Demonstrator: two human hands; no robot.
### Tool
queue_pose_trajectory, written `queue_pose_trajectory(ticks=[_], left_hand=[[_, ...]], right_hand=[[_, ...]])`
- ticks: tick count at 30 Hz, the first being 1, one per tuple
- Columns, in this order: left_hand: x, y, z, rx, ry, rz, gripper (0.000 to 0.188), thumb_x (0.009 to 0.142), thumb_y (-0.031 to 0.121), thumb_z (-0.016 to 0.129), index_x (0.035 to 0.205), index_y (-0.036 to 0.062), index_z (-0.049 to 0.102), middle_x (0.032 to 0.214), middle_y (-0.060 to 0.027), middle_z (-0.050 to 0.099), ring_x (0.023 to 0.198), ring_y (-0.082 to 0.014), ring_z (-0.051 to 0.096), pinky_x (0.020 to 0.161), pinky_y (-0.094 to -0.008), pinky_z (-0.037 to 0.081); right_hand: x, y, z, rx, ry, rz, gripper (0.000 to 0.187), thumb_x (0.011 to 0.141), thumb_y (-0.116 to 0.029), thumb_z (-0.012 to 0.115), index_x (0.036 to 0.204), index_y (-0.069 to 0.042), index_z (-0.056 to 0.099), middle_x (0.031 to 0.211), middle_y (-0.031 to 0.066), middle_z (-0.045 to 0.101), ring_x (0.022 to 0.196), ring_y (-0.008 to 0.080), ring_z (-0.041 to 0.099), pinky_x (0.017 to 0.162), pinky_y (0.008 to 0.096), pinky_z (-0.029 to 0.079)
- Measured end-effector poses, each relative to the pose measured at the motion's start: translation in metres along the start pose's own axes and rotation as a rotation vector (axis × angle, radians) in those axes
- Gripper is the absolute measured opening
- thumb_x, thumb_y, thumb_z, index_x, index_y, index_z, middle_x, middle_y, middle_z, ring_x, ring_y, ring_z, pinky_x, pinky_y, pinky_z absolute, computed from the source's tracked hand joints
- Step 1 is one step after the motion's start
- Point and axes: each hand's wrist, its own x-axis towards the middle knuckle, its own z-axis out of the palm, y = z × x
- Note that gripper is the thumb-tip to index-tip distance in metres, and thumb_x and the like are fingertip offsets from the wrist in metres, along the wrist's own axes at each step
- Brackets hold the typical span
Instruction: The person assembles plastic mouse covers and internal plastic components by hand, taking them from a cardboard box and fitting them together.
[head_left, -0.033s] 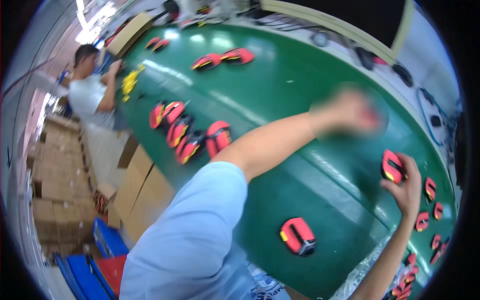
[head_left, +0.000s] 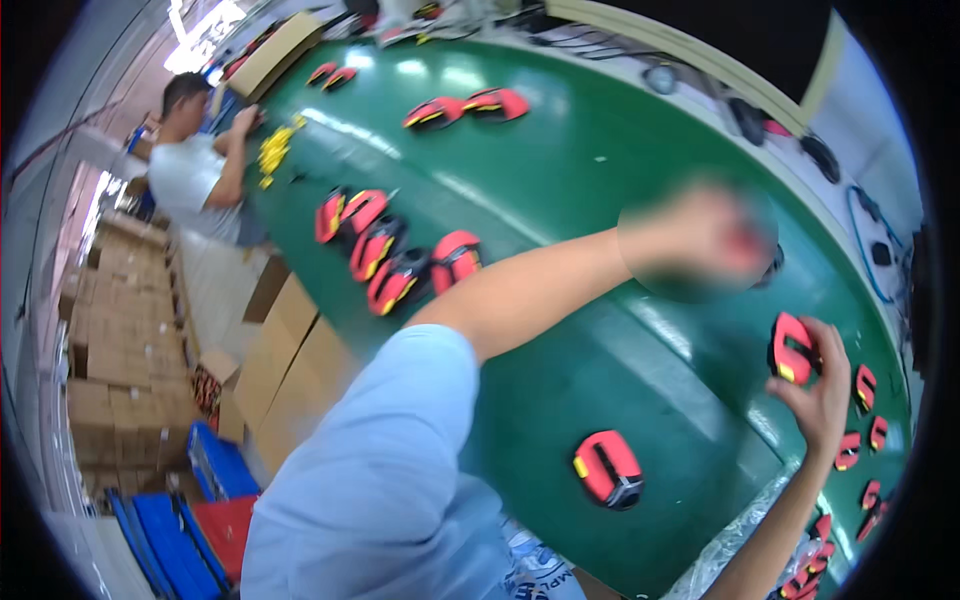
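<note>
1. I see bright white lights at upper left.
2. Pale glare streaks the surface.
3. A round blur smears the left grip.
4. My fisheye view bends straight edges and goes black at the corners.

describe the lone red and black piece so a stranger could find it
On the green table, look toward the near edge, left of the right forearm. The red-and-black piece there lies alone, with no hand or other piece touching it.
</note>
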Motion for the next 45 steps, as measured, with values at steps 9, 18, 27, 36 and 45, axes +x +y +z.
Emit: queue_pose_trajectory(ticks=[9, 18, 27, 36, 45], left_hand=[[-0.416, -0.081, -0.175, 0.474, 0.587, -0.392, 0.072, 0.069, 0.053, 0.092, 0.123, 0.0087, 0.074, 0.15, -0.0384, 0.048, 0.137, -0.0532, 0.052, 0.115, -0.0572, 0.044], [-0.53, -0.171, -0.188, 0.466, 0.39, -0.363, 0.07, 0.067, 0.048, 0.092, 0.123, 0.0105, 0.073, 0.156, -0.0383, 0.042, 0.141, -0.0527, 0.047, 0.118, -0.058, 0.041], [-0.479, -0.218, -0.18, 0.476, 0.465, -0.176, 0.097, 0.081, 0.027, 0.092, 0.16, 0.0035, 0.042, 0.165, -0.0264, 0.041, 0.156, -0.0465, 0.034, 0.128, -0.0568, 0.029], [-0.421, -0.153, -0.175, 0.664, 0.621, 0.099, 0.1, 0.097, 0.078, 0.057, 0.16, 0.0006, 0.046, 0.165, -0.026, 0.043, 0.153, -0.0452, 0.039, 0.125, -0.058, 0.029], [-0.077, 0.044, -0.033, 0.251, 0.008, 0.783, 0.085, 0.077, 0.055, 0.088, 0.145, 0.0119, 0.062, 0.163, -0.0265, 0.044, 0.148, -0.0517, 0.042, 0.119, -0.0626, 0.037]], right_hand=[[0.003, -0.23, 0.085, -0.119, -0.454, -0.664, 0.075, 0.059, -0.034, 0.095, 0.128, -0.015, 0.073, 0.117, 0.0072, 0.067, 0.108, 0.0326, 0.064, 0.095, 0.0455, 0.053], [-0.004, -0.292, 0.223, -0.025, -0.593, -0.887, 0.075, 0.07, -0.033, 0.094, 0.138, -0.019, 0.067, 0.129, 0.0076, 0.065, 0.123, 0.0296, 0.06, 0.105, 0.043, 0.05], [0.029, -0.316, 0.32, 0.062, 0.09, -0.932, 0.064, 0.089, -0.03, 0.073, 0.151, -0.024, 0.057, 0.15, 0.0114, 0.058, 0.137, 0.0355, 0.054, 0.109, 0.0542, 0.045], [0.0, -0.04, 0.03, -0.665, 0.279, -0.054, 0.054, 0.089, -0.042, 0.082, 0.139, -0.023, 0.07, 0.15, 0.0137, 0.062, 0.139, 0.0383, 0.055, 0.112, 0.0552, 0.045], [-0.124, 0.156, -0.017, -0.513, 0.417, 0.93, 0.07, 0.087, -0.067, 0.076, 0.145, -0.029, 0.067, 0.162, 0.0285, 0.044, 0.139, 0.0531, 0.052, 0.111, 0.0603, 0.05]])
